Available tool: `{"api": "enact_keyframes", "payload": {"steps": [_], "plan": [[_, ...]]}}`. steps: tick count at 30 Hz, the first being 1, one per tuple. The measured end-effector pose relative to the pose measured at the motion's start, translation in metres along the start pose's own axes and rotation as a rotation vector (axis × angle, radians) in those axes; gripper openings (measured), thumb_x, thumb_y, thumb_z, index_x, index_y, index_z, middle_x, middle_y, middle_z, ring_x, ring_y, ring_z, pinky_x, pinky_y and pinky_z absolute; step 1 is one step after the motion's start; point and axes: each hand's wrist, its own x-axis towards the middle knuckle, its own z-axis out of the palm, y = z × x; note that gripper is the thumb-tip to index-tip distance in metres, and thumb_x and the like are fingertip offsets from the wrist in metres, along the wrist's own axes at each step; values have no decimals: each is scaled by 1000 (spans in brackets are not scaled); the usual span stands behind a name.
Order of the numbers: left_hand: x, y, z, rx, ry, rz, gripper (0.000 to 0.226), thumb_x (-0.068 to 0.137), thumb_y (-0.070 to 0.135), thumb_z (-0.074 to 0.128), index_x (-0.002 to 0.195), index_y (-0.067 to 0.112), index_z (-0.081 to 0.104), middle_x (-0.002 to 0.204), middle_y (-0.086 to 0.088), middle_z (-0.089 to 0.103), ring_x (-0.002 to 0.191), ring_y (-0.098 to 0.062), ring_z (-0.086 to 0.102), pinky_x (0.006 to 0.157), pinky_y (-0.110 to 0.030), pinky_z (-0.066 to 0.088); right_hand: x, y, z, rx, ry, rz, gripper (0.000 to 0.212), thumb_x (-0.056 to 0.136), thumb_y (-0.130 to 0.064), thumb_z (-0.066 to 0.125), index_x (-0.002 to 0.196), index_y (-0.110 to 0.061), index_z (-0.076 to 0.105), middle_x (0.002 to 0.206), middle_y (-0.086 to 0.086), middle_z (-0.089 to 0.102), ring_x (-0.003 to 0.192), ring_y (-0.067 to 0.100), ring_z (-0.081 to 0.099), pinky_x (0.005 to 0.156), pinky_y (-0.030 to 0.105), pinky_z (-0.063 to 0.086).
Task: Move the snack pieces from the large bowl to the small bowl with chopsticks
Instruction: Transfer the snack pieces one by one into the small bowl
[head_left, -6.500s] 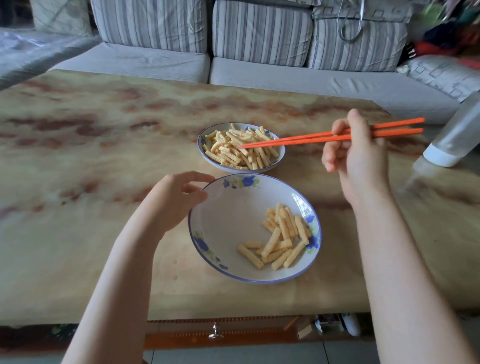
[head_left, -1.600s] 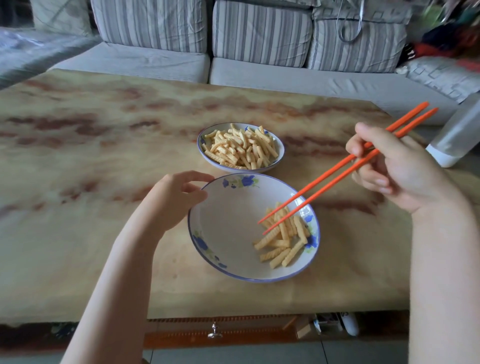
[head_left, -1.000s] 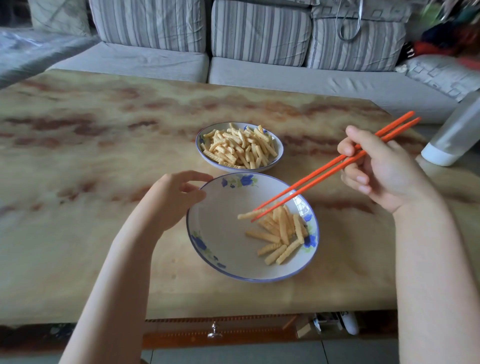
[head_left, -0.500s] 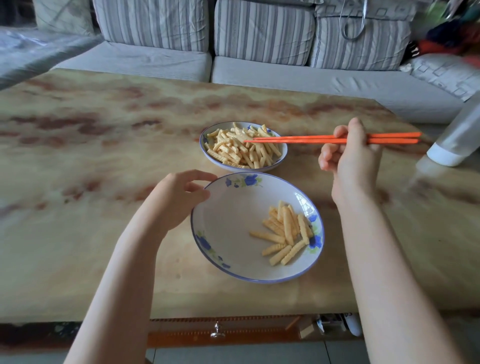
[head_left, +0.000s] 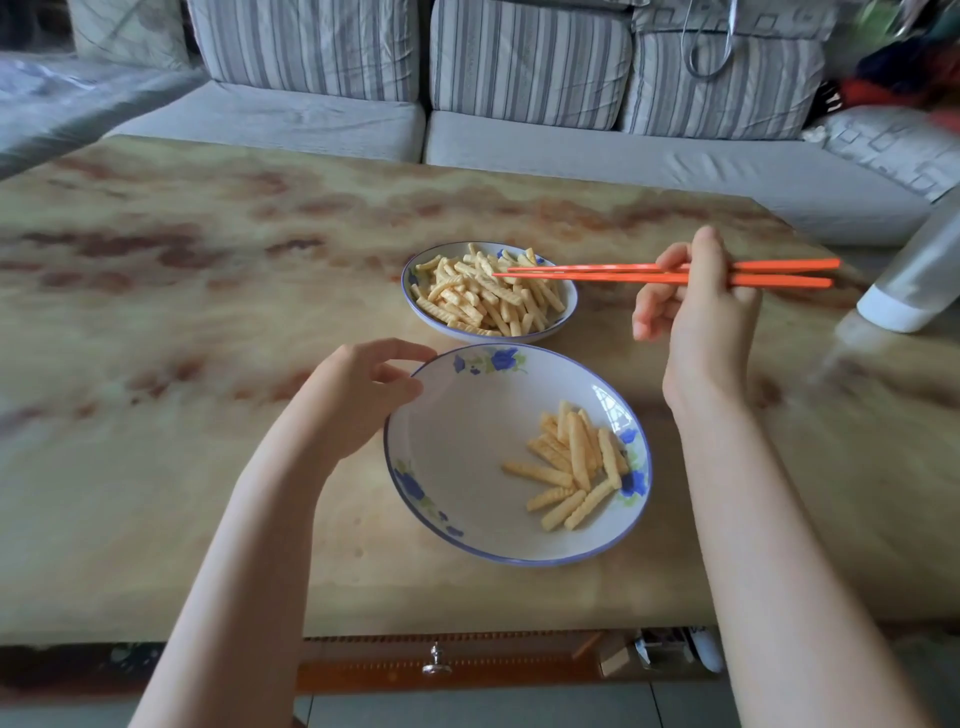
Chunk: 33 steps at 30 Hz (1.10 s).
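Observation:
A large white bowl (head_left: 457, 467) with blue flowers sits near the table's front edge, with several ridged yellow snack pieces (head_left: 571, 462) on its right side. Just behind it stands the small bowl (head_left: 569, 306), heaped with snack pieces (head_left: 483, 296). My right hand (head_left: 696, 312) grips a pair of orange chopsticks (head_left: 613, 273), held level, their tips slightly apart over the small bowl's pile. No piece shows between the tips. My left hand (head_left: 358, 400) holds the large bowl's left rim with thumb and fingertips.
The marbled tan table (head_left: 182, 312) stretches wide to the left. A white bottle (head_left: 919, 275) leans at the right edge. A grey striped sofa (head_left: 519, 78) runs behind the table. A drawer knob (head_left: 434, 665) sits under the front edge.
My right hand lifted a snack piece out of the large bowl and swung the chopsticks back to level over the small bowl. The tips have parted slightly. My left hand stayed on the rim.

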Motion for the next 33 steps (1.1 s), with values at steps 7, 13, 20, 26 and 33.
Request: {"api": "enact_keyframes", "payload": {"steps": [7, 13, 20, 26, 33], "plan": [[0, -1, 0, -1, 0, 1, 38, 86, 8, 61, 87, 46, 65, 89, -5, 74, 86, -33, 69, 84, -52, 54, 6, -28, -31, -58, -363, 26, 49, 102, -27, 41, 55, -22, 54, 53, 4, 44, 30, 14, 35, 36, 20, 22], [0, -1, 0, -5, 7, 1, 40, 86, 8, 61, 85, 48, 66, 89, -4, 74, 86, -32, 69, 84, -52, 54, -2, -50, -51, -322, -603, 120, 41, 98, -37, 40, 66, -11, 46, 34, 3, 34, 27, 16, 28, 32, 16, 24], [-1, -1, 0, 10, -1, 6, 37, 86, 8, 61, 89, 45, 65, 90, -5, 73, 85, -31, 69, 85, -50, 54, -8, -59, -58, -389, -697, 106, 38, 88, -40, 46, 64, -11, 49, 34, 6, 35, 27, 17, 29, 32, 15, 25], [0, 0, 0, 24, 7, 10, 38, 86, 8, 60, 88, 46, 64, 90, -4, 74, 85, -30, 69, 84, -50, 54, -6, -51, -54, -402, -622, 124, 43, 95, -39, 43, 64, -10, 44, 35, 4, 33, 27, 17, 28, 33, 18, 25], [0, -2, 0, 11, 4, 7, 39, 85, 8, 61, 87, 47, 65, 90, -4, 74, 86, -31, 69, 85, -51, 54, -3, -41, -42, -178, -465, 104, 43, 103, -30, 38, 63, -13, 42, 43, -2, 40, 27, 13, 31, 34, 17, 25]]}}
